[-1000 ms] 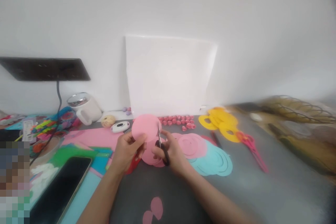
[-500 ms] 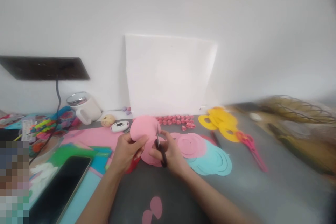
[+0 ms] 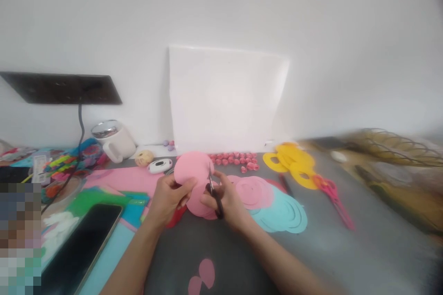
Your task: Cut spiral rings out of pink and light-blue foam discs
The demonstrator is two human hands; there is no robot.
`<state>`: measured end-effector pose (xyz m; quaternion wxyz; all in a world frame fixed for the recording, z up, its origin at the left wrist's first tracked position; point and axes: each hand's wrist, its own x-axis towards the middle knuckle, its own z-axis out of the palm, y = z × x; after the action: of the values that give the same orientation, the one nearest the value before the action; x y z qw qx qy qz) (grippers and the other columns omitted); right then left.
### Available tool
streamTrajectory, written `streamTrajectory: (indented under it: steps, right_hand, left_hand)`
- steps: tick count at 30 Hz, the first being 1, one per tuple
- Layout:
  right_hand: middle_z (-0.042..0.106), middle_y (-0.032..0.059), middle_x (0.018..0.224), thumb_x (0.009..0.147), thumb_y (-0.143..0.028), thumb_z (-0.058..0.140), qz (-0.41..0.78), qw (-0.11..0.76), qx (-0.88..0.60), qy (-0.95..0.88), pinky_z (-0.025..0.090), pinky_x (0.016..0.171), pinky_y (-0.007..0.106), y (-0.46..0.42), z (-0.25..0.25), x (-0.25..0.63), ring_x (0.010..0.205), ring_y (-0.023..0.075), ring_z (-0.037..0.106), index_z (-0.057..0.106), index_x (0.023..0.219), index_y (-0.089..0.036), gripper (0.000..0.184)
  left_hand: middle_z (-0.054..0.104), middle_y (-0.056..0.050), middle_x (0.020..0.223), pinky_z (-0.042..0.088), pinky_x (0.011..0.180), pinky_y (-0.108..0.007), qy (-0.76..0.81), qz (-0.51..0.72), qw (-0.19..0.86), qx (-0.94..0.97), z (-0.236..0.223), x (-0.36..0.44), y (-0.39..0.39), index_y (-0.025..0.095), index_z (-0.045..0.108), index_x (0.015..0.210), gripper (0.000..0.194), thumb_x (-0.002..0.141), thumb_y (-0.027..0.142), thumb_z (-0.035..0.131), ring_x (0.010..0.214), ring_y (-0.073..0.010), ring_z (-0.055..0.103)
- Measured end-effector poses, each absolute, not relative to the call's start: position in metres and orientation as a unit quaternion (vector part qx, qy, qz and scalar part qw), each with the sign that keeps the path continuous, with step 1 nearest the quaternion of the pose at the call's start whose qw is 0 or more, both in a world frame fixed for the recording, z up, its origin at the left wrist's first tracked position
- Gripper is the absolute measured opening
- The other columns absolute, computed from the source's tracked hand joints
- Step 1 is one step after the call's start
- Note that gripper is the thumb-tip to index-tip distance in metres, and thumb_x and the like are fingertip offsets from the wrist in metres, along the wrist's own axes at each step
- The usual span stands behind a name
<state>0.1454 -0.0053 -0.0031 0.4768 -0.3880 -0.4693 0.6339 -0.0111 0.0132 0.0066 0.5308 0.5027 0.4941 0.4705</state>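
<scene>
A round pink paper disc (image 3: 190, 166) is pinched between the thumb and fingers of my left hand (image 3: 170, 198), held up above the table. My right hand (image 3: 228, 200) grips a pair of scissors (image 3: 215, 198) with black handles, its blades at the disc's right edge. Under both hands lie more pink paper circles (image 3: 199, 203), partly hidden. Just right of my right hand are pink paper spirals (image 3: 252, 191) overlapping light blue spirals (image 3: 285, 214). Two small pink paper scraps (image 3: 206, 273) rest on the grey table near me.
Yellow cut paper rings (image 3: 290, 161) and pink-handled scissors (image 3: 334, 198) lie at the right. Rows of small rolled pink-red pieces (image 3: 235, 159) sit behind. Left are a phone (image 3: 86, 244), coloured sheets (image 3: 100, 198) and a white mug (image 3: 114, 140). A white board (image 3: 228, 99) leans on the wall.
The view has shifted slightly, so everything sits a little further right. The scissors' blades have moved slightly along the disc's right edge. Both hands keep their hold.
</scene>
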Motion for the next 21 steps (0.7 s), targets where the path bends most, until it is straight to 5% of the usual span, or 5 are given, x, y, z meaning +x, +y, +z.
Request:
streamTrajectory:
  steps: [11, 21]
  right_hand:
    - [0.057, -0.0076, 0.055, 0.060, -0.028, 0.077, 0.614, 0.454, -0.457, -0.457, 0.042, 0.051, 0.024, -0.006, 0.000, 0.144, 0.050, 0.0122, 0.053, 0.041, 0.117, -0.016, 0.069]
    - [0.053, -0.0099, 0.052, 0.062, -0.029, 0.075, 0.627, 0.428, -0.448, -0.473, 0.040, 0.046, 0.021, -0.011, 0.003, 0.139, 0.045, 0.0088, 0.046, 0.040, 0.115, -0.016, 0.065]
  left_hand:
    - [0.046, 0.006, 0.042, 0.026, 0.036, -0.016, 0.481, 0.506, 0.539, 0.472, 0.014, -0.008, 0.012, 0.014, 0.050, 0.054, 0.028, 0.066, 0.026, 0.072, 0.035, -0.0031, 0.036]
    - [0.051, 0.003, 0.043, 0.026, 0.033, -0.017, 0.498, 0.509, 0.553, 0.433, 0.012, -0.006, 0.011, 0.012, 0.054, 0.051, 0.028, 0.061, 0.027, 0.076, 0.032, -0.0035, 0.038]
